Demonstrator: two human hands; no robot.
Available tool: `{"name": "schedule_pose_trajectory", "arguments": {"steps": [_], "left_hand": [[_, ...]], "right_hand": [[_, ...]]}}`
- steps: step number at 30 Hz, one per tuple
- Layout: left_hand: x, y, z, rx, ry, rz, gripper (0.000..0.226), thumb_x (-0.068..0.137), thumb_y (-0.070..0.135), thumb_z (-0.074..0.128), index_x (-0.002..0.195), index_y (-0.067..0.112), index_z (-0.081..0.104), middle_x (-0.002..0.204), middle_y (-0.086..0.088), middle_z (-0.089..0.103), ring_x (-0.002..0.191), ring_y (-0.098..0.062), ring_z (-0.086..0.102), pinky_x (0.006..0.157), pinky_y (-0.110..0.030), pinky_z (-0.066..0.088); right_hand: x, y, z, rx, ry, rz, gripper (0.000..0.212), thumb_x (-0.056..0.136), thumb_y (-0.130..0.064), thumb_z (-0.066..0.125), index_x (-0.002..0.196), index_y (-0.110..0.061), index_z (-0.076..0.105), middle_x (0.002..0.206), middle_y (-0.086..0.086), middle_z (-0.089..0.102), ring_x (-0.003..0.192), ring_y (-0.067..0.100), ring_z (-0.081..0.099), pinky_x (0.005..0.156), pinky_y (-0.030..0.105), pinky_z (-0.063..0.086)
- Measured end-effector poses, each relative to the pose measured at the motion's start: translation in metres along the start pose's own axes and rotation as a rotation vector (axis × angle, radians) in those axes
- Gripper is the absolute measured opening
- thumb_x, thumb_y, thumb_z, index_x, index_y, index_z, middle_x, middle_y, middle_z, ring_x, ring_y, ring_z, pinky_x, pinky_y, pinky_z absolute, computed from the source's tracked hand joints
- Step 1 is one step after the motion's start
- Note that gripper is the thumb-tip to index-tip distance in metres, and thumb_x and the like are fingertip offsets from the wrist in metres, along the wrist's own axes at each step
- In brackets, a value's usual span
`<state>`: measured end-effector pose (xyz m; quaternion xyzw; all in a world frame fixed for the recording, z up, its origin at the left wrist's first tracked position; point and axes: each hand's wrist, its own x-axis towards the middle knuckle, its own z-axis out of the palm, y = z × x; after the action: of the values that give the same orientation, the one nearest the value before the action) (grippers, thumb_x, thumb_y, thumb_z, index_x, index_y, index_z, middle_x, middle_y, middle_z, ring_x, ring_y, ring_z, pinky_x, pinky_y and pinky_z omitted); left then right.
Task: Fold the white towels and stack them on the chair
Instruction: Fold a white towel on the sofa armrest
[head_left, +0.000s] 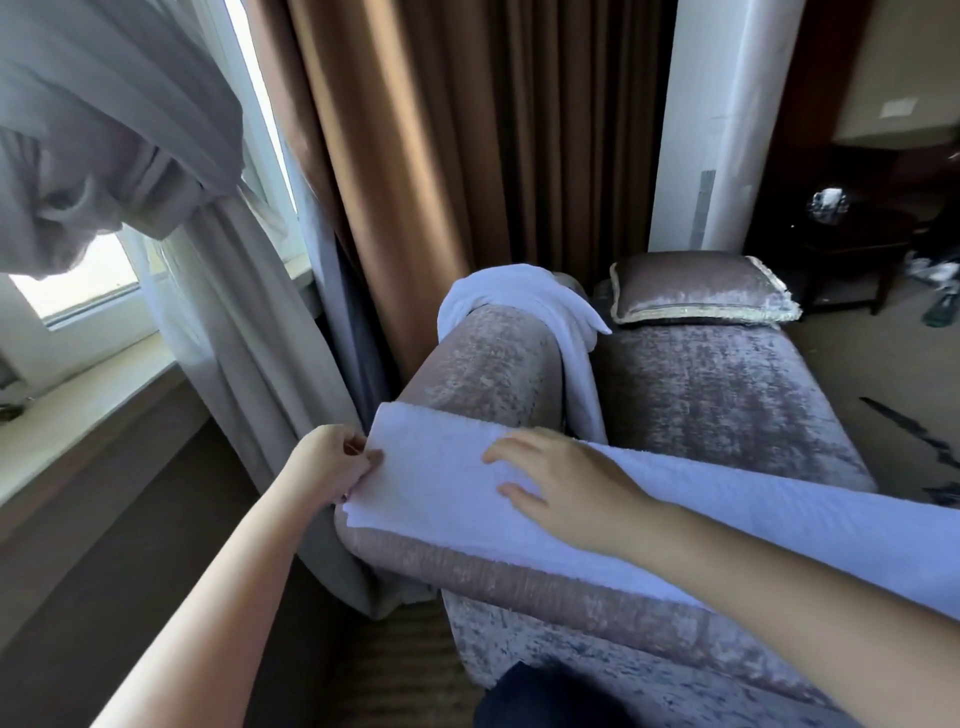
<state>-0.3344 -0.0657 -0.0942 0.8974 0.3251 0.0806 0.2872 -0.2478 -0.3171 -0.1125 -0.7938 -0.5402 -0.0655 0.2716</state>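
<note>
Velvet chair (483, 364) before brown curtain (441, 130): left hand (327, 462), grip clamped on white towel (431, 467) end; right hand (566, 483) flat, grip apart.

A bright window (83, 288) sits beside a grey sheer (249, 364), a brown curtain (441, 156) and a white column (727, 104).

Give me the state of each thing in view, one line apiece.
near towel: spread flat along the chair.
far towel: unfolded, draped over the chair arm.
left hand: pinching the near towel's end.
right hand: flat on the near towel.
cushion: lying on the seat.
grey curtain: gathered back.
</note>
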Motion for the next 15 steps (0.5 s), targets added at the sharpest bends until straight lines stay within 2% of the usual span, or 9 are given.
{"name": "schedule_pose_trajectory", "arguments": {"steps": [2,4,6,9,12,15], "left_hand": [[-0.003,-0.001,0.004,0.033,0.04,0.009,0.016,0.089,0.026,0.063,0.081,0.012,0.064,0.075,-0.005,0.066,0.069,-0.023,0.061,0.069,-0.036,0.053],[-0.001,0.002,0.006,-0.014,0.092,0.037,0.021,0.09,0.031,0.06,0.082,0.013,0.064,0.078,-0.003,0.065,0.076,-0.021,0.06,0.069,-0.034,0.048],[0.002,0.01,0.007,-0.11,0.106,0.052,0.024,0.093,0.034,0.057,0.079,0.015,0.06,0.076,0.0,0.061,0.075,-0.02,0.057,0.067,-0.033,0.045],[0.011,0.019,0.015,-0.223,0.129,0.034,0.031,0.096,0.029,0.055,0.067,0.02,0.049,0.066,0.003,0.049,0.063,-0.015,0.046,0.056,-0.029,0.034],[0.019,0.02,0.021,-0.265,0.186,0.028,0.034,0.098,0.026,0.052,0.065,0.02,0.045,0.063,0.004,0.046,0.061,-0.015,0.042,0.054,-0.029,0.029],[0.027,0.016,0.027,-0.214,0.242,0.055,0.029,0.099,0.024,0.049,0.073,0.013,0.046,0.064,0.005,0.045,0.072,-0.022,0.045,0.06,-0.033,0.028]], "right_hand": [[0.0,0.016,-0.003,-0.06,0.048,0.087,0.026,0.098,-0.024,0.053,0.122,-0.018,0.059,0.125,-0.007,0.057,0.115,0.014,0.049,0.091,0.029,0.042],[0.0,0.032,-0.004,-0.146,0.074,0.201,0.024,0.099,-0.022,0.049,0.12,-0.018,0.059,0.122,-0.006,0.057,0.114,0.018,0.05,0.091,0.032,0.043],[0.001,0.045,-0.005,-0.217,0.046,0.346,0.027,0.101,-0.025,0.043,0.124,-0.018,0.055,0.123,-0.003,0.057,0.115,0.021,0.048,0.092,0.037,0.043],[-0.001,0.058,-0.005,-0.288,-0.069,0.512,0.031,0.103,-0.032,0.037,0.128,-0.018,0.05,0.118,0.0,0.062,0.114,0.024,0.047,0.091,0.039,0.042],[-0.003,0.063,-0.004,-0.197,-0.081,0.535,0.029,0.104,-0.03,0.036,0.118,-0.015,0.056,0.113,0.003,0.061,0.108,0.025,0.05,0.088,0.039,0.044],[-0.001,0.065,-0.003,-0.176,0.019,0.494,0.029,0.105,-0.024,0.035,0.111,-0.012,0.06,0.106,0.005,0.058,0.1,0.024,0.054,0.084,0.04,0.044]]}}
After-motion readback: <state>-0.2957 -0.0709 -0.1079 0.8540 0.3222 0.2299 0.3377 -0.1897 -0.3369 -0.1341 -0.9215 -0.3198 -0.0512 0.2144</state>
